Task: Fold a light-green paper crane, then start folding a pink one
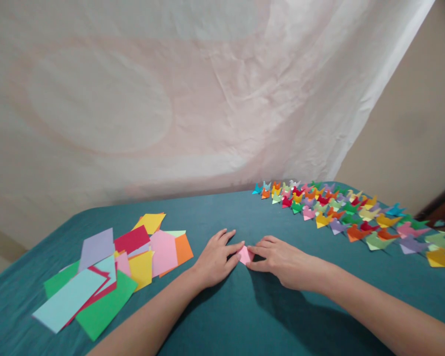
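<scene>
A small folded piece of pink paper [245, 255] lies on the green-blue tablecloth between my hands. My left hand [218, 257] has its thumb and index fingertip on the paper's left edge, while the other fingers stretch forward over the cloth. From the other side, the thumb and fingers of my right hand [278, 259] grip the paper's right edge. The fingertips cover part of the paper, so its exact fold is hard to make out.
Loose coloured paper sheets [107, 277] lie overlapping on the left. Rows of small folded paper birds [330, 207] in many colours stand along the right. Behind the table [207, 212] hangs a pale sheet [193, 99]; a beige wall [404, 128] shows at right.
</scene>
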`<action>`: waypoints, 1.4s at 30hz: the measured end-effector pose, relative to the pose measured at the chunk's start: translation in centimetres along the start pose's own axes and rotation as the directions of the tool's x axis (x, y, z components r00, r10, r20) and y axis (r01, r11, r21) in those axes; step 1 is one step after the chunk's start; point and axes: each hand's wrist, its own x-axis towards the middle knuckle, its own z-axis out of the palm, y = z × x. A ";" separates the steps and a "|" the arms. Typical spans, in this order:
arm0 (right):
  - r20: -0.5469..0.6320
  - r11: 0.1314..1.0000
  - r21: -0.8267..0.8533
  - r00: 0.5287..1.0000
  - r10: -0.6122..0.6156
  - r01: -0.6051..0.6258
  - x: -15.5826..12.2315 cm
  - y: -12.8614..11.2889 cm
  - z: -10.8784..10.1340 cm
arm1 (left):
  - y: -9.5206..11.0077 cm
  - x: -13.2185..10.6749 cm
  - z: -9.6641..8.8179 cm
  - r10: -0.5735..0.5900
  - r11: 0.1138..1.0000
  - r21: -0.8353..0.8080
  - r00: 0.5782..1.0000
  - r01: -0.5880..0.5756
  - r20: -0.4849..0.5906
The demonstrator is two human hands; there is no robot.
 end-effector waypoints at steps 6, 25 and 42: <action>0.051 0.999 0.046 0.999 -0.004 0.001 -0.2 0.3 -0.2 | -0.1 0.2 0.3 -0.020 1.000 0.004 0.999 0.020 -0.034; -0.295 0.801 0.587 0.890 0.347 -0.118 1.1 3.6 4.0 | 0.6 -0.1 0.0 -0.018 0.999 0.048 0.999 0.019 -0.027; -0.292 0.766 0.551 0.783 0.549 -0.332 1.8 1.9 5.5 | -0.3 0.4 0.7 -0.006 0.997 -0.073 0.988 -0.005 -0.157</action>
